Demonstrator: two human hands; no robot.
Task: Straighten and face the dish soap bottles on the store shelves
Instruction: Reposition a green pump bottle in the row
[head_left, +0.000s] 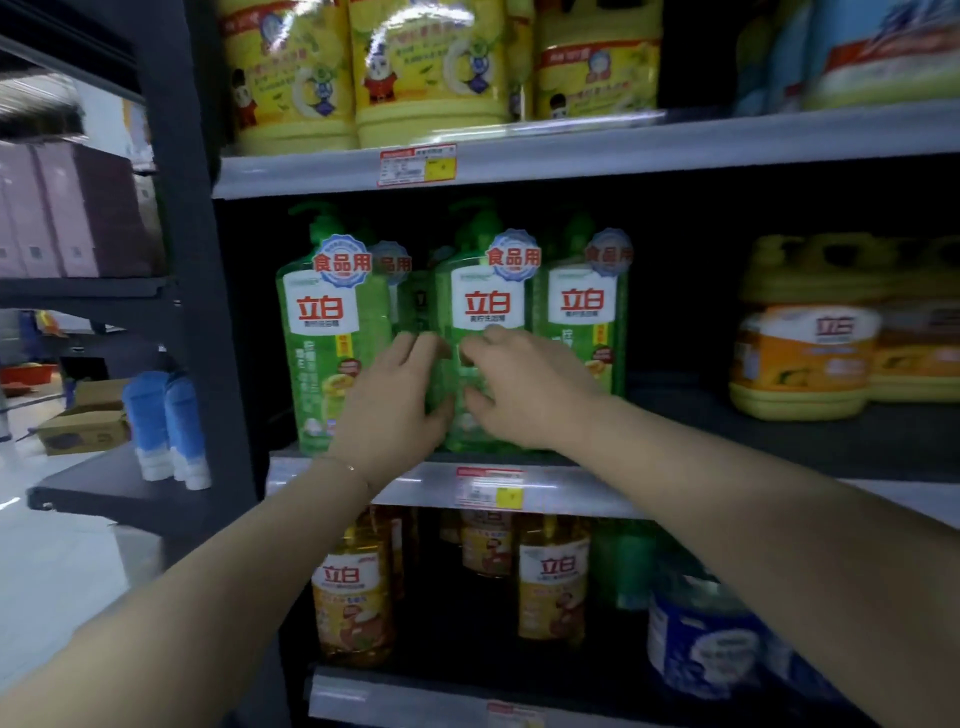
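Green middle bottle is gripped by left hand and right hand, fingers curled, for squaring to shelf edge.

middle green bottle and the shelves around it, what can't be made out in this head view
Head view:
middle green bottle: lower label covered by left hand and right hand.
back-row bottles: hidden behind the front row, in shadow.
price tag: print too small and blurred.
yellow jugs: tops cut off by the top edge.

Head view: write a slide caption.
Facing: left hand and right hand hold the middle green bottle on the shelf.
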